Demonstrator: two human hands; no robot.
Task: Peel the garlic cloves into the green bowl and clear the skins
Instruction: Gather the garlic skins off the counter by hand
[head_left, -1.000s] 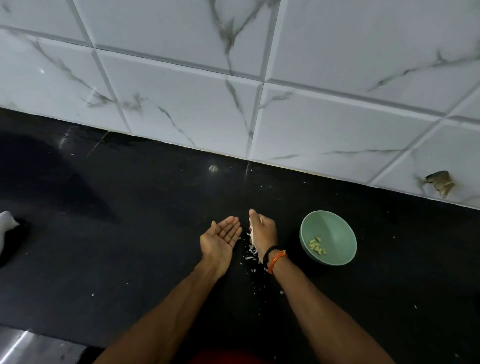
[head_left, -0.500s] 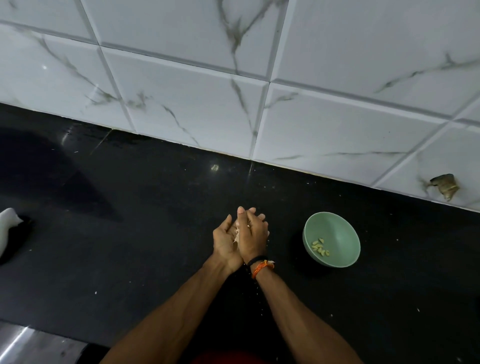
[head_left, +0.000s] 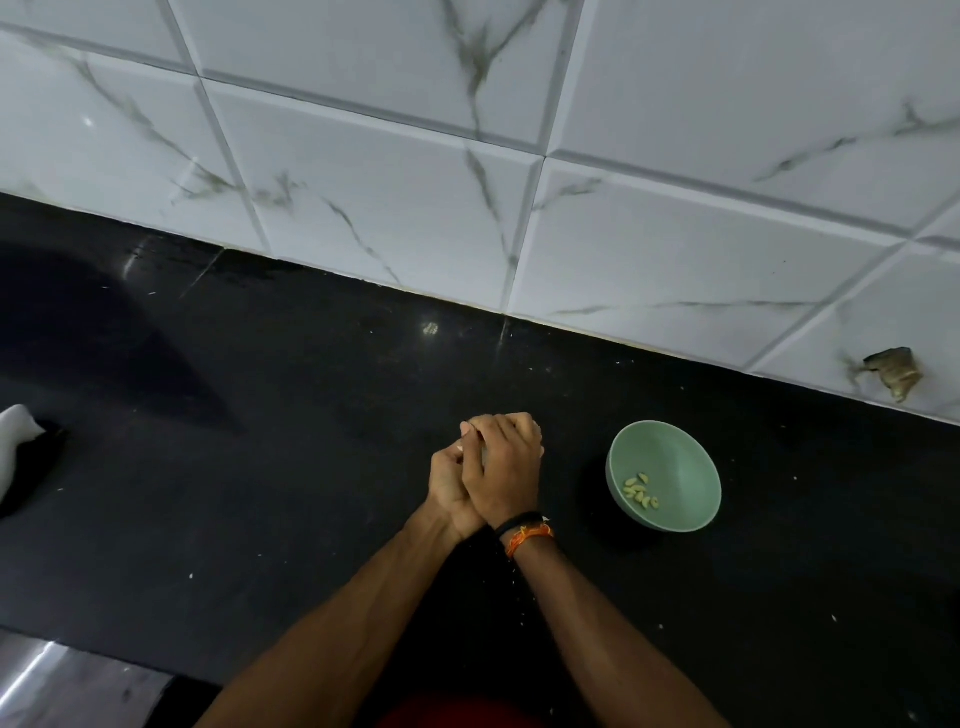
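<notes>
Green bowl: round pale-green plastic bowl (head_left: 664, 475) on black stone counter (head_left: 260, 467), right of hands, holding peeled pale garlic cloves (head_left: 640, 490).
Grip: right hand (head_left: 501, 467) cupped over left hand (head_left: 451, 480), clasping papery white skins (head_left: 460, 446).
Left: stray flecks; discard handful.

a second ago the left hand (head_left: 451, 480) lay palm up and flat, apart from the right hand (head_left: 506, 475), which stood on edge beside a scatter of garlic skins left of the green bowl (head_left: 691, 457). half a second ago the two had met, fingers upright. now the right hand lies over the left, its fingers curled across it in a closed grip, pale garlic skins (head_left: 460, 446) just peeping out at the fingertips. the scatter of skins left of the bowl is no longer seen on the tabletop (head_left: 311, 415).
</notes>
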